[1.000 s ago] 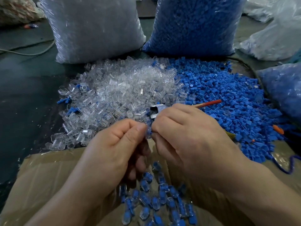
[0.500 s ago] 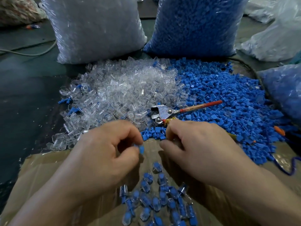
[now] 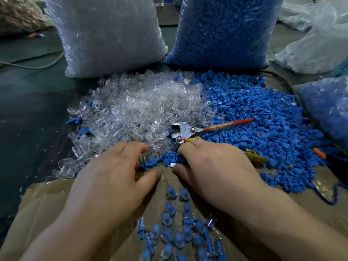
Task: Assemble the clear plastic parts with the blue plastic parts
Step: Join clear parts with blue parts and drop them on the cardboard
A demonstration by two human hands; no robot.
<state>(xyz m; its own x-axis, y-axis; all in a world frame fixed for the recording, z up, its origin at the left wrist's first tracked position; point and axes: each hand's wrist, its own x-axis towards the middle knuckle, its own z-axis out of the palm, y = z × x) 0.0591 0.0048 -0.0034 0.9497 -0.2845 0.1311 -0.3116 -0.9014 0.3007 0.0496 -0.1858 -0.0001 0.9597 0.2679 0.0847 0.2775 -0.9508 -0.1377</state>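
1. While the left hand (image 3: 113,176) and right hand (image 3: 212,166) reach for fresh pieces, two sacks stand well beyond the fingers (image 3: 131,149): a clear-parts sack (image 3: 109,34) and a blue-parts sack (image 3: 222,31).
2. Clear plastic parts (image 3: 139,108) lie heaped just ahead of the left fingers; blue plastic parts (image 3: 263,117) spread ahead and outward of the right fingers.
3. Cardboard (image 3: 47,204) covers the worktop behind the fingers, under both wrists.
4. Left fingers rest loosely extended on the clear heap's edge, thumb apart, nothing visibly pinched.
5. Right fingers curl over blue pieces; whether one is clamped I cannot tell.
6. Pliers (image 3: 185,129) lie just beyond the right fingertips.
7. Finished pieces (image 3: 167,220) lie behind the fingers, between the wrists.
8. Best, I judge: take one piece per hand, align plug with open mouth, press straight.
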